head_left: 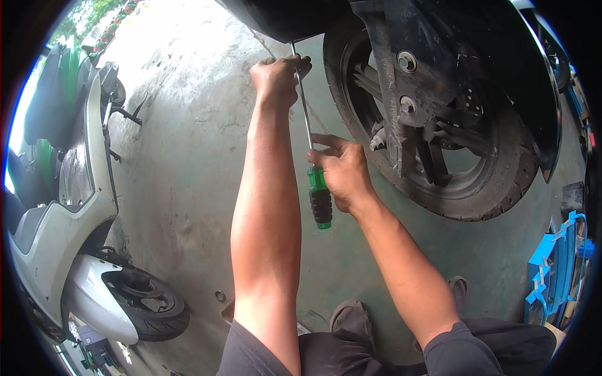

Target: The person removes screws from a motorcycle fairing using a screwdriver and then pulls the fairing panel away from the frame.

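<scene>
A long screwdriver (319, 195) with a green and black handle hangs handle-down, its thin metal shaft rising toward the dark underside of the motorcycle bodywork (285, 19). My right hand (345, 172) is closed at the top of the handle, thumb and fingers about the shaft's lower end. Farther up, my left hand (274, 78) is closed with its fingers at the shaft, just below the bodywork. The shaft's tip is hidden there. To the right of both hands stands a motorcycle wheel (433, 203) with a dark bracket (394, 119) and large bolts.
On the left stands a white scooter (88, 232) with its front wheel (153, 304) toward me. A blue metal toolbox (544, 263) sits open at the right edge. My shoe (351, 316) rests on the worn concrete floor (182, 169).
</scene>
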Action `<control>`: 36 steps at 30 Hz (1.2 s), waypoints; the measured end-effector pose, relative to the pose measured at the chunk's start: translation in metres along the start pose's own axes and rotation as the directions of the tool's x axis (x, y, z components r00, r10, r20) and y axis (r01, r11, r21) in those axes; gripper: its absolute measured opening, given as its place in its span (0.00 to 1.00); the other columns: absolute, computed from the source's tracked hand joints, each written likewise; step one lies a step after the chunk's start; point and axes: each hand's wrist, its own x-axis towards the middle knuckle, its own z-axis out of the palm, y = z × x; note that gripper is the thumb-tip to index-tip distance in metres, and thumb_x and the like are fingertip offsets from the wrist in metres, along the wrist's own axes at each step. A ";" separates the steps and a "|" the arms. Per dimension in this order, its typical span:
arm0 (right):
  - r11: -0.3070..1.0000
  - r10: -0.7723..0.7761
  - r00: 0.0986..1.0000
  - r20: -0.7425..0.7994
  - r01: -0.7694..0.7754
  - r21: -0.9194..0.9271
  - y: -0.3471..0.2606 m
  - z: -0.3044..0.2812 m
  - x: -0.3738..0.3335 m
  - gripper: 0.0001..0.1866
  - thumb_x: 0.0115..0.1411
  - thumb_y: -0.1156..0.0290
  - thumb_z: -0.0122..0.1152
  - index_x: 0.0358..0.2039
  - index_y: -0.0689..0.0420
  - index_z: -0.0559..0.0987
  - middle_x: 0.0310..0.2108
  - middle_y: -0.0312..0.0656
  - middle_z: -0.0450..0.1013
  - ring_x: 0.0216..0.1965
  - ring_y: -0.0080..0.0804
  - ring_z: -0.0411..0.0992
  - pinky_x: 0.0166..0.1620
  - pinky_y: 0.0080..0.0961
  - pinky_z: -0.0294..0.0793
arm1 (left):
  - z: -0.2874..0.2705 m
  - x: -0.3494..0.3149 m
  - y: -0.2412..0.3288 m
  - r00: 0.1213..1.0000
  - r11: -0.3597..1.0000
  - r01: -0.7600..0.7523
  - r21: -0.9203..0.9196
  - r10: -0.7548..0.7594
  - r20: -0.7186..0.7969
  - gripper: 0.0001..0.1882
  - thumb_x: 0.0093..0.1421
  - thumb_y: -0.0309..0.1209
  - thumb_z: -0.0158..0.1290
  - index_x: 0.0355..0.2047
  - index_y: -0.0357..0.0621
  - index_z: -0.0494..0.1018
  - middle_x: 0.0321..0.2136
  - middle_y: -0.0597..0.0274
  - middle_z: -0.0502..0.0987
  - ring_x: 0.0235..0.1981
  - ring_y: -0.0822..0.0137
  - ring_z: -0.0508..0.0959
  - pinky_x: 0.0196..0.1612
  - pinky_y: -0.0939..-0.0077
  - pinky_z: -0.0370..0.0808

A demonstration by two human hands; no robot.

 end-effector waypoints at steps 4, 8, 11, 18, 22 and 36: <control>1.000 0.022 0.999 0.036 -0.021 -0.023 0.000 -0.002 0.003 0.19 0.53 0.79 0.62 0.48 0.67 0.78 0.28 0.39 0.76 0.27 0.23 0.70 0.31 0.22 0.70 | -0.001 -0.004 0.002 0.998 0.997 0.049 -0.056 -0.051 -0.030 0.08 0.58 0.12 0.51 0.38 0.18 0.70 0.35 0.39 0.79 0.35 0.54 0.83 0.42 0.67 0.85; 0.999 0.010 0.998 0.066 -0.012 0.031 -0.007 -0.001 0.001 0.20 0.53 0.79 0.61 0.48 0.68 0.79 0.25 0.38 0.74 0.24 0.22 0.70 0.28 0.21 0.69 | -0.002 -0.003 0.000 0.998 0.995 0.036 -0.098 -0.040 -0.044 0.07 0.57 0.12 0.52 0.37 0.19 0.70 0.34 0.38 0.79 0.34 0.53 0.83 0.43 0.67 0.84; 0.999 0.003 0.998 0.069 -0.006 0.045 -0.006 0.001 0.001 0.19 0.53 0.79 0.60 0.47 0.67 0.79 0.26 0.38 0.74 0.24 0.22 0.69 0.29 0.21 0.68 | -0.009 0.003 -0.001 1.000 0.994 -0.003 -0.105 0.006 0.030 0.35 0.48 0.14 0.62 0.52 0.15 0.55 0.34 0.46 0.80 0.34 0.60 0.82 0.35 0.69 0.77; 0.850 0.115 0.963 0.243 -0.222 0.478 -0.014 -0.006 0.002 0.12 0.55 0.80 0.58 0.41 0.65 0.79 0.29 0.40 0.75 0.30 0.23 0.70 0.32 0.23 0.71 | 0.001 -0.010 0.006 0.997 0.998 -0.013 0.067 0.018 -0.077 0.12 0.52 0.17 0.63 0.32 0.28 0.70 0.30 0.47 0.80 0.28 0.65 0.80 0.31 0.74 0.78; 0.934 0.078 0.986 0.146 -0.124 0.335 -0.019 0.003 0.001 0.12 0.55 0.80 0.57 0.41 0.65 0.78 0.28 0.39 0.73 0.29 0.23 0.69 0.32 0.24 0.70 | 0.002 -0.012 0.009 0.988 0.969 0.018 0.247 0.021 -0.152 0.11 0.55 0.21 0.64 0.32 0.31 0.71 0.29 0.51 0.81 0.28 0.66 0.82 0.26 0.79 0.78; 0.998 0.055 0.989 0.139 -0.060 0.035 -0.031 0.005 0.018 0.05 0.51 0.86 0.55 0.29 0.67 0.77 0.25 0.44 0.75 0.20 0.26 0.70 0.23 0.27 0.69 | -0.006 -0.005 0.015 0.993 0.992 0.113 0.056 -0.115 0.028 0.05 0.60 0.20 0.56 0.30 0.29 0.72 0.28 0.53 0.80 0.29 0.64 0.82 0.30 0.80 0.80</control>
